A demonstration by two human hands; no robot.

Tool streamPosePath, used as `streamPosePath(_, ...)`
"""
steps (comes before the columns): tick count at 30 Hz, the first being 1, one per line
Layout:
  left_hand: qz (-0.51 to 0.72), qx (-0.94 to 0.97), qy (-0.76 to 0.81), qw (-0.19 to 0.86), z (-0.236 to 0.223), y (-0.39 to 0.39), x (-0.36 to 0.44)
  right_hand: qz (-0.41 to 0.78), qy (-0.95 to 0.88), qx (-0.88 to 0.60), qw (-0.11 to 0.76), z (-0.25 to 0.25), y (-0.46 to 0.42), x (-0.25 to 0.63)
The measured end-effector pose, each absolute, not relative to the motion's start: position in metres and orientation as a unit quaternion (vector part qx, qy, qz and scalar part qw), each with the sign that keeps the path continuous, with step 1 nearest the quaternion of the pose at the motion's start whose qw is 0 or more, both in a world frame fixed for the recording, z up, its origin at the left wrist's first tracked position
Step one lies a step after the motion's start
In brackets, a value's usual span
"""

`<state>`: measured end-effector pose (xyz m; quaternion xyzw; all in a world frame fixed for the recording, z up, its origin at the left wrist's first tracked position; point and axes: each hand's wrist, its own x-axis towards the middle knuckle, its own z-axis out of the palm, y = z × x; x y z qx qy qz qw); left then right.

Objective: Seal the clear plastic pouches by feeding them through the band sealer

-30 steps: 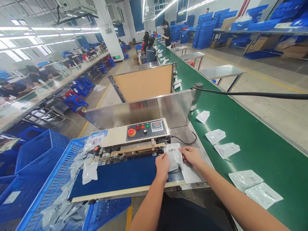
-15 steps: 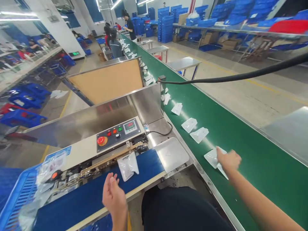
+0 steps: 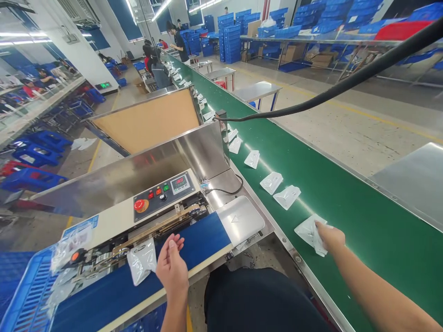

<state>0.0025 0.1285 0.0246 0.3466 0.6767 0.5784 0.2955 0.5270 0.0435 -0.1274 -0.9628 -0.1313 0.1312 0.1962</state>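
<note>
On the right, my right hand [image 3: 332, 237] pinches the edge of a white plastic pouch [image 3: 311, 228] on the green conveyor belt [image 3: 349, 193]. The pouch looks doubled, so a second one may lie against it; my fingertips are partly hidden. My left hand [image 3: 173, 267] hovers over the blue belt [image 3: 204, 237] of a band sealing machine [image 3: 117, 226]. Its fingers are loosely bent, with nothing seen in them. Just left of that hand, another white pouch [image 3: 141, 262] hangs with its top edge at the machine's sealing band.
More pouches, such as one nearby [image 3: 286, 197], lie along the green conveyor. A blue basket [image 3: 24, 295] holding pouches stands at the sealer's left end. A black cable [image 3: 294, 108] crosses above the conveyor. Co-workers [image 3: 178, 44] are farther down the line.
The pouch at the sealer has travelled left, past my left hand. My right hand has closed on the pouch on the green belt. My left hand has shifted slightly up and right.
</note>
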Motion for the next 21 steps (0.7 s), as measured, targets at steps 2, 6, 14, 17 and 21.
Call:
streamPosePath(2, 0.568, 0.369, 0.673, 0.296, 0.024, 0.124, 0.012, 0.168, -0.126, -0.956, 0.205, -0.115, 0.058, 0.518)
streamPosePath(6, 0.524, 0.453, 0.646, 0.319, 0.021, 0.116, 0.042, 0.2, -0.213, -0.908, 0.301, -0.059, 0.092, 0.476)
streamPosePath(14, 0.455, 0.634, 0.506, 0.367, 0.034, 0.14, 0.126, 0.375, -0.497, -0.662, 0.417, 0.064, 0.143, 0.327)
streamPosePath(17, 0.455, 0.603, 0.526, 0.391, 0.033, 0.144, 0.128, 0.454, -0.538, -0.591, 0.394, 0.071, 0.151, 0.304)
streamPosePath(21, 0.473, 0.524, 0.57, 0.422, 0.019, 0.14, 0.116, 0.476, -0.538, -0.589, 0.37, 0.062, 0.16, 0.303)
